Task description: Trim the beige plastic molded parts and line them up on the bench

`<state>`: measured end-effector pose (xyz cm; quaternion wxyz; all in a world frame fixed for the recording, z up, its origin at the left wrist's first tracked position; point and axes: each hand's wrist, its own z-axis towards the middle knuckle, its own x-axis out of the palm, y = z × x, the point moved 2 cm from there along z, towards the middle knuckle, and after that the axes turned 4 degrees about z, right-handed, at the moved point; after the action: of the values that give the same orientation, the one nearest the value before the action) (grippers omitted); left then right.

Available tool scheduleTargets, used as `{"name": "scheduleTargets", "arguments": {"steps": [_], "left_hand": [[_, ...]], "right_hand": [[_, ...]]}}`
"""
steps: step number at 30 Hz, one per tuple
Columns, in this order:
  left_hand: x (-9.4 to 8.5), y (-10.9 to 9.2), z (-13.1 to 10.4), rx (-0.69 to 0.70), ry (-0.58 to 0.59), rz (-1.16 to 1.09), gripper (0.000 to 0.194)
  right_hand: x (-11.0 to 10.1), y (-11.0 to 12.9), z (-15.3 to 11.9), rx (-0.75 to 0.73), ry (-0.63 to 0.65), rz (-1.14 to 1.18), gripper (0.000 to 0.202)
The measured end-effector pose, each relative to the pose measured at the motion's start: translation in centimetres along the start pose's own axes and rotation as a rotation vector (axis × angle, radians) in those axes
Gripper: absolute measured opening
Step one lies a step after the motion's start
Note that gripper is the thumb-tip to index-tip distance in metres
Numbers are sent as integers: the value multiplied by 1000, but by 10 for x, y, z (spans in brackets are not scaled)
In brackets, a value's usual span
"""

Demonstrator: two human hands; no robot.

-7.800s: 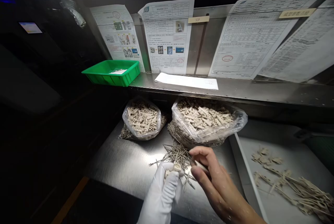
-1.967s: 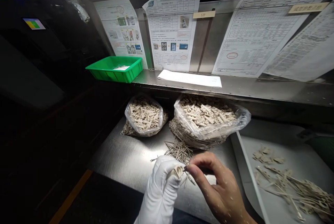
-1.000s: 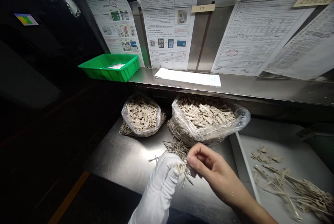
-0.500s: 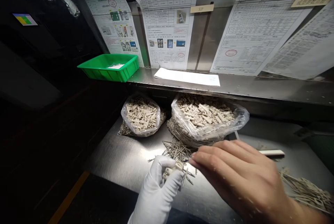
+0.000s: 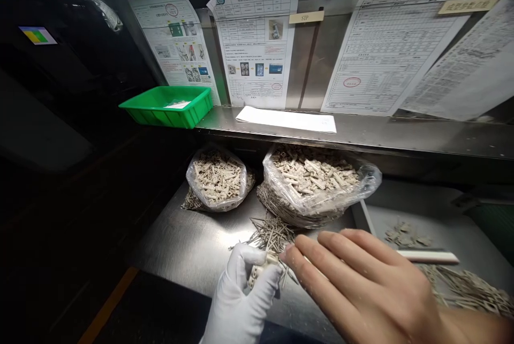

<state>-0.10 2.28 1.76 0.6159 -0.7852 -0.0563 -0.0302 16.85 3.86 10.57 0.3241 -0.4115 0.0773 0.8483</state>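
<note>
Holding a small cream part [image 5: 258, 272] in the gloved left hand [image 5: 241, 301], closed on it with bent fingers and thumb, over the bench [image 5: 172, 247]. Having the bare right hand [image 5: 369, 280] just beside that part, around a white tool [image 5: 431, 256] with outstretched fingers; cannot tell the thumb's position, hidden underneath. Showing a pile of thin sticks [image 5: 275, 234] on the bench, just beyond the left hand. Behind, having a smaller bag [image 5: 190, 181] and a larger bag [image 5: 367, 183], both clear, open-topped and full of cream pieces. To the right, showing a grey tray [image 5: 363, 218] with loose flat bits [image 5: 407, 234] and long thin scraps [image 5: 474, 288]. Above, on the shelf [image 5: 361, 132], having a green bin [image 5: 164, 117] and folded white paper [image 5: 287, 119].
</note>
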Motion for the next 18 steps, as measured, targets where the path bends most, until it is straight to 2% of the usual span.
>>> {"name": "scheduleTargets", "arguments": {"steps": [3,7,9,13,15,18], "left_hand": [[0,1,-1,-24,-16,23,42],[-3,1,-1,45,6,106,38],[-6,2,1,49,64,91,36],[-8,1,5,-59,239,15,41],[-6,-2,6,-85,285,-4,42],[-2,-5,8,-105,326,-27,48]], "right_hand": [[-1,3,-3,0,-36,-34,44],[0,-1,-2,-36,12,27,45],[0,-9,0,-36,53,132,43],[-1,-30,6,-71,198,334,43],[-2,-39,8,-108,277,402,47],[-5,-47,7,-101,289,434,50]]}}
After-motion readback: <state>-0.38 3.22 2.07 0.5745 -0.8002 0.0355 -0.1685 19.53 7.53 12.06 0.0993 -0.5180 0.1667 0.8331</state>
